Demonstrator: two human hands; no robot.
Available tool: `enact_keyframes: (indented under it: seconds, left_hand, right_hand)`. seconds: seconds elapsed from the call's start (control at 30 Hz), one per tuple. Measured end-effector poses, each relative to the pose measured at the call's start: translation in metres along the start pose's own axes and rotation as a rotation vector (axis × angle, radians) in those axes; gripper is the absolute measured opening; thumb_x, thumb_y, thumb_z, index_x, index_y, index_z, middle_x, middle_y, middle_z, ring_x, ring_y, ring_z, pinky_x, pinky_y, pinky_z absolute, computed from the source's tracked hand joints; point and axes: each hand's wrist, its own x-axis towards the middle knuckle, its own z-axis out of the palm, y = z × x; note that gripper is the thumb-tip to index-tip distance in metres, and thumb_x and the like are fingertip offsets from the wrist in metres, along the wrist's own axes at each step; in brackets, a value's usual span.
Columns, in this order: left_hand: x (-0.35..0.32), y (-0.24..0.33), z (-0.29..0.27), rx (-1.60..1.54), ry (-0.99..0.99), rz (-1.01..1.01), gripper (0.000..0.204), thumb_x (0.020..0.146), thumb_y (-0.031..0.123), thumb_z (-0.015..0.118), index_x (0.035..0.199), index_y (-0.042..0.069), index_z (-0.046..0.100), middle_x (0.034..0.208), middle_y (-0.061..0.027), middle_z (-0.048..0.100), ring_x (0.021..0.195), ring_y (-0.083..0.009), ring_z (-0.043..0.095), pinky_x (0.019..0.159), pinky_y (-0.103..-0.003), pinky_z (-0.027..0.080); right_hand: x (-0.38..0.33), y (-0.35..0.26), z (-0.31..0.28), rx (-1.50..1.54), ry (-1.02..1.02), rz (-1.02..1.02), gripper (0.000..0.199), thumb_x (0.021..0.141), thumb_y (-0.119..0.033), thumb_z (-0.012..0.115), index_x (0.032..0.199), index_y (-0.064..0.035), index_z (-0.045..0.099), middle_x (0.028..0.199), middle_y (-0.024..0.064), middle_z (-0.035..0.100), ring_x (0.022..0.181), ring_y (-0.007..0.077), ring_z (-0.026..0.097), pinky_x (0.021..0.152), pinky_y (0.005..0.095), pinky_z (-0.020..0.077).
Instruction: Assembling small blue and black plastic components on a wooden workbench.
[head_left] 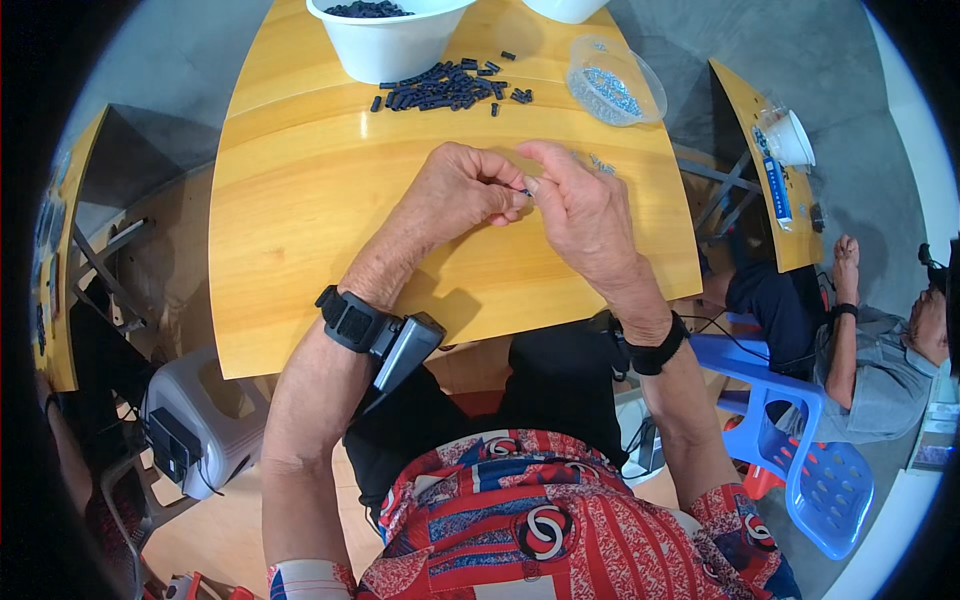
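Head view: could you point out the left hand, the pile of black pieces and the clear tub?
Left hand (pixel 452 190): head view, on the back of the hand.
Pile of black pieces (pixel 440 89): head view, near the middle.
Clear tub (pixel 650 90): head view, on its right-hand wall.

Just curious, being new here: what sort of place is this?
Probably a hand-assembly workroom: a pile of small black parts and a clear tub of silvery pieces sit on the wooden table, and another person is beside a second table.

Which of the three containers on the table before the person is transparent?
The clear tub at the right, holding small silvery pieces; the large bowl and the partly cropped bowl are white.
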Motion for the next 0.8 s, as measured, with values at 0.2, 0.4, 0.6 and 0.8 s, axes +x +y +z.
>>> enact_keyframes:
  seconds: [0.2,0.4,0.6,0.8]
  left_hand:
    - [0.001,-0.001,-0.001,-0.067,-0.006,0.000,0.010,0.081,-0.001,0.066,0.090,-0.005,0.066,0.076,-0.0093,0.066,0.065,-0.0113,0.061,0.058,-0.022,0.051]
    - [-0.001,-0.002,-0.005,-0.150,0.021,-0.016,0.013,0.083,0.004,0.066,0.094,-0.003,0.065,0.079,-0.0081,0.066,0.068,-0.0117,0.063,0.063,-0.022,0.053]
    - [0.001,0.000,-0.003,-0.181,0.024,-0.031,0.014,0.084,0.005,0.065,0.096,-0.002,0.064,0.081,-0.0072,0.066,0.069,-0.0119,0.063,0.066,-0.022,0.053]
    - [0.002,-0.004,-0.001,-0.144,0.020,-0.002,0.010,0.082,0.001,0.065,0.091,-0.004,0.065,0.076,-0.0072,0.065,0.065,-0.0107,0.061,0.061,-0.021,0.052]
  right_hand:
    - [0.001,0.007,0.002,0.171,0.028,0.101,0.016,0.083,-0.006,0.057,0.098,-0.0023,0.060,0.082,0.0172,0.065,0.073,0.0315,0.065,0.061,0.0382,0.0501]
    - [-0.004,0.005,0.000,0.460,0.094,0.380,0.012,0.087,-0.009,0.058,0.093,0.0002,0.061,0.077,0.0132,0.064,0.062,0.0201,0.063,0.058,0.0293,0.0489]
    - [-0.014,0.011,0.010,0.303,0.182,0.104,0.008,0.085,-0.004,0.059,0.092,0.0003,0.061,0.079,0.0138,0.064,0.065,0.0210,0.062,0.058,0.0284,0.0481]
    - [-0.014,0.008,0.006,-0.118,0.173,-0.208,0.008,0.077,-0.001,0.058,0.085,-0.0025,0.059,0.073,0.0113,0.057,0.066,0.0262,0.061,0.057,0.0350,0.0488]
